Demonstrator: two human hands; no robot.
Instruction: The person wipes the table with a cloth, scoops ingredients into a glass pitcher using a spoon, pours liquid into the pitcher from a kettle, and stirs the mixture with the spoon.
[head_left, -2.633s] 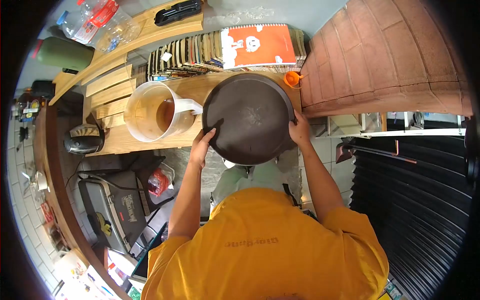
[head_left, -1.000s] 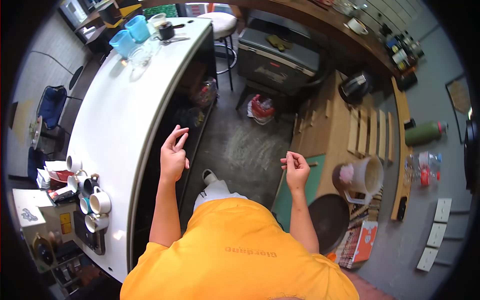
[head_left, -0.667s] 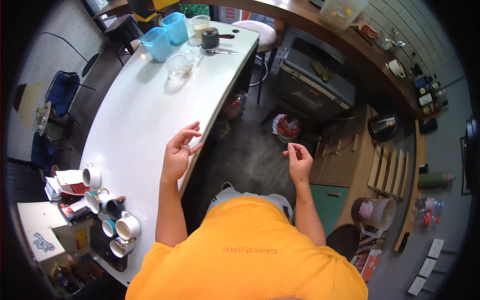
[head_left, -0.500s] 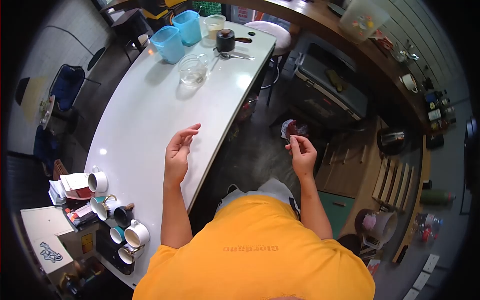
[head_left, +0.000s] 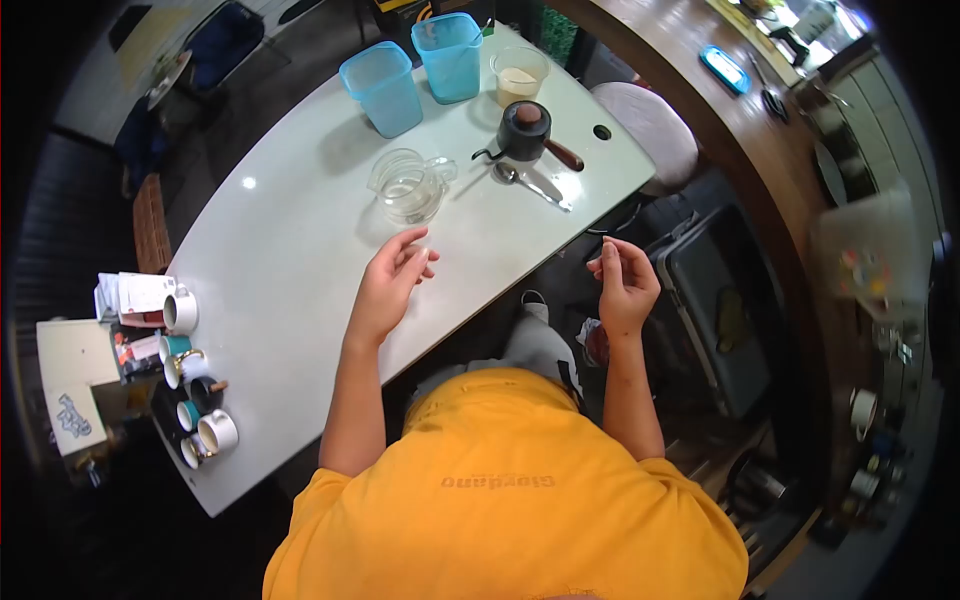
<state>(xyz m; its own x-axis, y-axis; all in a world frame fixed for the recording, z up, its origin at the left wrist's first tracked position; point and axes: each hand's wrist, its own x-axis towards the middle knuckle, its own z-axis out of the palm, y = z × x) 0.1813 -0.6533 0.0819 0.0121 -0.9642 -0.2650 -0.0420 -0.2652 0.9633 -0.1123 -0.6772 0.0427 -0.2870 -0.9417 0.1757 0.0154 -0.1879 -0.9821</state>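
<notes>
Held above the white table, my left hand [head_left: 388, 287] is empty, its fingers loosely bent and apart from the thumb. Closest to it is a clear glass server [head_left: 408, 195] with a handle, a short way beyond the fingertips. My right hand [head_left: 626, 287] hangs in the air past the table's near edge, thumb and fingers drawn together with nothing visible in them. Farther right on the table stand a small dark kettle [head_left: 526, 137] with a wooden handle and thin spout, and a metal spoon [head_left: 530, 186].
Two blue translucent containers [head_left: 382, 92] and a clear tub of pale contents [head_left: 518, 80] stand at the far end. Several mugs [head_left: 217, 431] line the table's left end. A stool [head_left: 650, 130] and a dark lidded box [head_left: 715, 310] are to the right, below a wooden counter [head_left: 690, 60].
My view has turned and moved toward the table's far end, so the server, kettle and containers appear nearer. Both hands remain raised in front of me, holding nothing visible.
</notes>
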